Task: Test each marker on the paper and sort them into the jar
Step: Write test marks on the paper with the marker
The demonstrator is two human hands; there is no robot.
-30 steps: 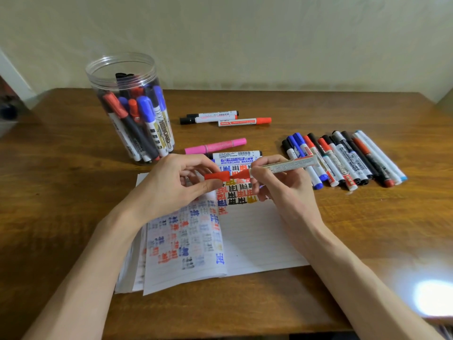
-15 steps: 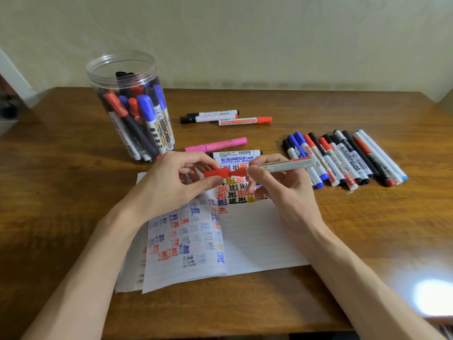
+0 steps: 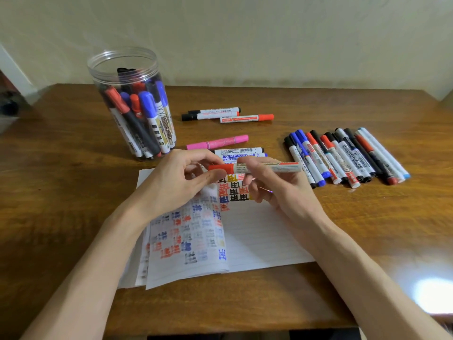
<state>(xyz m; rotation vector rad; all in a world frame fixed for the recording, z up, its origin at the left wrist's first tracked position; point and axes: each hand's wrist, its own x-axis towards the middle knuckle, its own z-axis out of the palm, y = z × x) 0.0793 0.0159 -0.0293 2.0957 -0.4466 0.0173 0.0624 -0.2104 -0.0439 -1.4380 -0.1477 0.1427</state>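
Above the paper [image 3: 257,236], both hands hold one red marker [image 3: 272,167] level. My right hand [image 3: 277,187] grips its pale barrel. My left hand [image 3: 181,182] pinches the red cap [image 3: 220,168], which sits pushed onto the barrel's left end. The paper carries rows of red, blue, black and yellow test marks. A clear plastic jar [image 3: 117,60] stands at the back left with several red, blue and black markers inside.
A row of several markers [image 3: 343,158] lies to the right of the paper. A pink marker [image 3: 218,142] and two whiteboard markers [image 3: 235,153] lie just beyond my hands. Three more markers [image 3: 228,114] rest farther back. The wooden table [image 3: 73,192] meets a wall behind.
The gap between the red cap and the barrel has closed: my left hand pushed the cap onto the marker. Both hands rose slightly above the paper.
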